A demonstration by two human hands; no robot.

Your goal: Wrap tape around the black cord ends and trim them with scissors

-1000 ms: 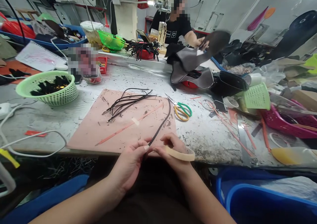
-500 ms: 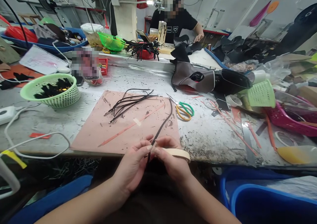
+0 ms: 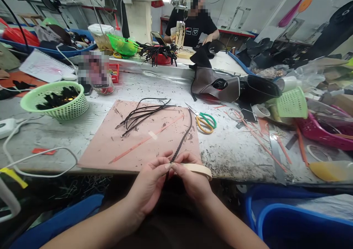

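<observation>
Black braided cord (image 3: 181, 144) is clamped in the left hand's grip (image 3: 150, 177), beige tape (image 3: 199, 168) in the right hand's grip (image 3: 193, 181).

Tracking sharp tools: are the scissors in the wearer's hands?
No, the scissors lie on the table by the right edge of the pink mat.

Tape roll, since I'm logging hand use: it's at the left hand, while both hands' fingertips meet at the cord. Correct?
Wrong side: the head view shows the tape roll at the right hand, whose fingertips meet those of the left hand at the cord.
</observation>
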